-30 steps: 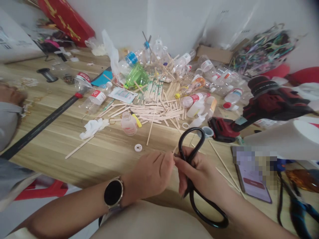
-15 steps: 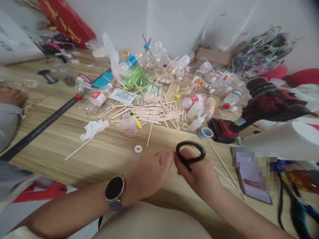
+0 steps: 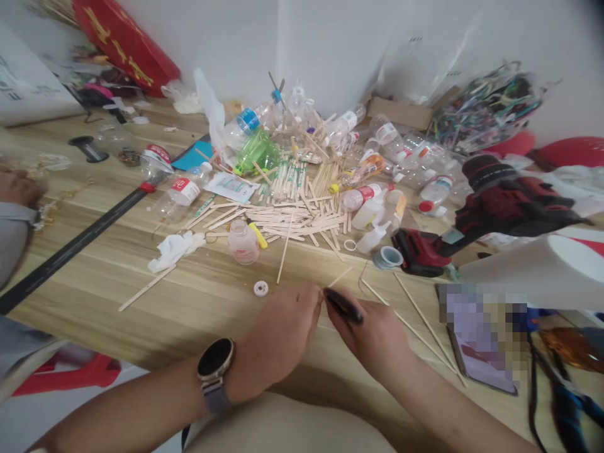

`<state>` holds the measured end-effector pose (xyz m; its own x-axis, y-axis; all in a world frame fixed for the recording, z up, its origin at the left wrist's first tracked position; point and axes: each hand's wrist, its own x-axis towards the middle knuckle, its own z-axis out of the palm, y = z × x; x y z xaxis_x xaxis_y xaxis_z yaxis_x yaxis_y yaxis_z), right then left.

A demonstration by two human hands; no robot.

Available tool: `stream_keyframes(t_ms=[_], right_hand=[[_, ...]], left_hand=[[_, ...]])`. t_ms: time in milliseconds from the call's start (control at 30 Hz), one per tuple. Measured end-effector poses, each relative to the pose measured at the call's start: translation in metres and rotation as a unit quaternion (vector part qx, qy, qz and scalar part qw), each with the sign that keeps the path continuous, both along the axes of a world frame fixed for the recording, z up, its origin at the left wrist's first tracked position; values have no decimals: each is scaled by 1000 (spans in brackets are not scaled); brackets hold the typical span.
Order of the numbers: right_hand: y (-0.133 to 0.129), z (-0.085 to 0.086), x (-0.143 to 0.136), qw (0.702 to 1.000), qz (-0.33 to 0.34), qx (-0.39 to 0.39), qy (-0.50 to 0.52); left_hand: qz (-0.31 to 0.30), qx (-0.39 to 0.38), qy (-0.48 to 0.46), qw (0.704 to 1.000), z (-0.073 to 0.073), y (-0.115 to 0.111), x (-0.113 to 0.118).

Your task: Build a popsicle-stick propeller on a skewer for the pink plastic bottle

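My left hand (image 3: 283, 333), with a watch (image 3: 216, 360) on its wrist, is closed in a pinch at the front of the table; what it pinches is too small to name. Touching or nearly touching its fingertips is my right hand (image 3: 372, 327), wrapped round a black-handled tool (image 3: 343, 306), whose working end is hidden. A thin stick (image 3: 340, 277) shows just beyond the fingers. Two long sticks (image 3: 427, 321) lie right of my right hand. A white cap (image 3: 261, 289) lies beyond my left hand.
Wooden sticks (image 3: 292, 219) and plastic bottles (image 3: 257, 150) are heaped at the middle back. A red power drill (image 3: 500, 201), a paper roll (image 3: 523, 267) and a phone (image 3: 476, 346) are at right. At left are a black tube (image 3: 80, 242) and another person's hand (image 3: 17, 187).
The black handle has turned from a wide loop to a narrow, edge-on shape as my right hand rotated. A thin stick now shows beyond the fingers. My left hand has shifted slightly left.
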<state>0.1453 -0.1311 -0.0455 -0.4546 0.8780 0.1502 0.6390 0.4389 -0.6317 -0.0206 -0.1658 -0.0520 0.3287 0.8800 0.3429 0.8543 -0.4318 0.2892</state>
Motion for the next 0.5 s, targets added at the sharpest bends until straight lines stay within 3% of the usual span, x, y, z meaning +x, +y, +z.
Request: stream_keyframes(t_ms=[67, 133, 200, 233, 300, 367, 433, 500], right_hand=[[-2, 7, -4, 994, 1, -104, 28], [-6, 17, -8, 967, 7, -245, 75], [-10, 21, -10, 954, 0, -284, 99], [-11, 21, -9, 964, -6, -248, 92], [-12, 16, -5, 993, 1, -102, 59], [-12, 10, 0, 998, 27, 42, 30], [-12, 6, 6, 992, 63, 108, 22], [-12, 5, 11, 989, 83, 125, 13]], left_hand=[[-30, 55, 25, 998, -2, -1, -1], [-73, 139, 41, 987, -4, -1, -2], [-85, 170, 20, 981, -4, -2, -3], [-79, 149, -14, 986, -3, -3, -2], [-46, 44, -125, 990, 3, -8, 0], [-13, -98, -259, 961, 12, -12, 2], [-8, -223, -383, 896, 21, -14, 3], [2, -344, -502, 794, 30, -12, 0]])
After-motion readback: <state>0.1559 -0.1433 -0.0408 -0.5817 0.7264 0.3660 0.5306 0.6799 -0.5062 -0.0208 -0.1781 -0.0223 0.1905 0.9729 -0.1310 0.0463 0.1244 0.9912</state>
